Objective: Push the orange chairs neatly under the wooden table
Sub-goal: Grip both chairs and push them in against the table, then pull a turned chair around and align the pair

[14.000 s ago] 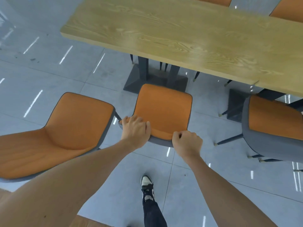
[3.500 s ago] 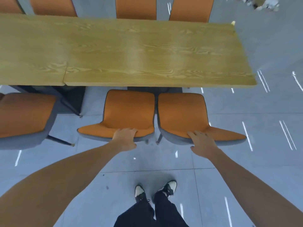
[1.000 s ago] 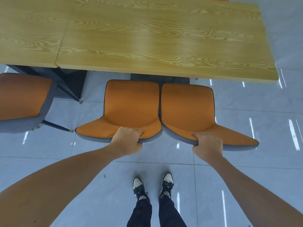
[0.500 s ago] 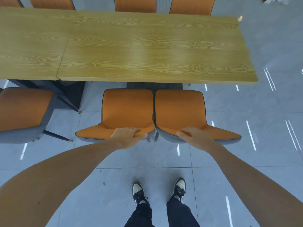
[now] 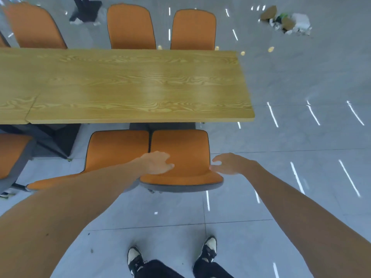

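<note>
Chairs first: two orange ones sit side by side at the near edge of the wooden counter (image 5: 140, 85), their backrests touching each other and rising just in front of the counter's edge, seats tucked out of sight beneath. Over the right orange chair (image 5: 180, 157) goes the left hand (image 5: 157, 163), fingers straight and relaxed, laid across the left part of that backrest; whether it presses the fabric or hangs just above, the blur won't say. The left orange chair (image 5: 118, 149) stands partly behind the left forearm. Out on the other side, the right hand (image 5: 228, 163) is spread loose at the right rim of the same chair, fingertips at or just beside the edge, gripping nothing. Down at the bottom, a pair of black-and-cream shoes (image 5: 208, 248) and dark trousers stand on the grey tiled floor (image 5: 291, 77), right behind the chairs. Far side of the counter, three more orange backrests (image 5: 192, 30) line up along the far edge, and another orange chair (image 5: 12, 155) shows at the left edge, near the dark counter base (image 5: 54, 139). Up in the far right corner, a small heap of litter (image 5: 289, 22) lies on the floor, well apart from everything.
</note>
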### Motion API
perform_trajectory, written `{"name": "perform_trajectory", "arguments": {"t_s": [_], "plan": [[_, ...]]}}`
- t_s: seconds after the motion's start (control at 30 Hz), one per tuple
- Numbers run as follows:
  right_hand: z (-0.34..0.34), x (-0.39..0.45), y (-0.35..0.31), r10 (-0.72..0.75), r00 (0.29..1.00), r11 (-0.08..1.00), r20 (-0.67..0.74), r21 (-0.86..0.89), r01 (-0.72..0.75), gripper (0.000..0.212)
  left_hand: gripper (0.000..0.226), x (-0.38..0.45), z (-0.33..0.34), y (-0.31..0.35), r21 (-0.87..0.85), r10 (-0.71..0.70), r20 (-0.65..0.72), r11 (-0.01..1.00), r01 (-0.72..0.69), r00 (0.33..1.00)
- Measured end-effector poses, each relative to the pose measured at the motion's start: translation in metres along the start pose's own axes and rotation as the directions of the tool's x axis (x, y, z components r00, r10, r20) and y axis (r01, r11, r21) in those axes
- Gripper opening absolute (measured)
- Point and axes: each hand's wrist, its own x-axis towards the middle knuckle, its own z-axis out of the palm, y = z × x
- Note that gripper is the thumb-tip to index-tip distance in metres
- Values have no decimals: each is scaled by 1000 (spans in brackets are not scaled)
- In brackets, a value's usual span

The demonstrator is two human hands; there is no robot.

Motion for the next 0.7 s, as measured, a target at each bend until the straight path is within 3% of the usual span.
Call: {"name": "perform_trajectory", "arguments": {"t_s": [0.37,0.7], "plan": [[-114,-1,188,-3,994,1000,-111,-11,2,70,74,105,-106,219,133,12,-299,991,29,954],[-264,115,313,-127,874,986,-469,-156,60,62,75,291,-221,310,90,5,-424,995,36,906]]}}
